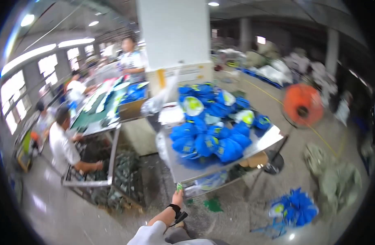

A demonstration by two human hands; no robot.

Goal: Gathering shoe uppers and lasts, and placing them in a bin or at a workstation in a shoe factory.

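Observation:
My left hand (177, 199) reaches forward from the lower edge, with a black band on its wrist. Its fingers are closed on a small green-and-white piece (179, 187) at the near left corner of a metal-topped table (261, 143). Whether the fingers also touch the table's corner cannot be made out. On that tabletop lies a heap of blue caps or cap-like sewn pieces (212, 139), some with white and yellow-green patches. My right hand is out of view.
Left, a person (65, 143) in white reaches into a metal-framed cart (111, 171) of dark pieces. Behind the table rises a white pillar (174, 36). At right stand an orange fan (303, 105) and pale sacks (338, 179). A blue bundle (297, 208) lies on the floor.

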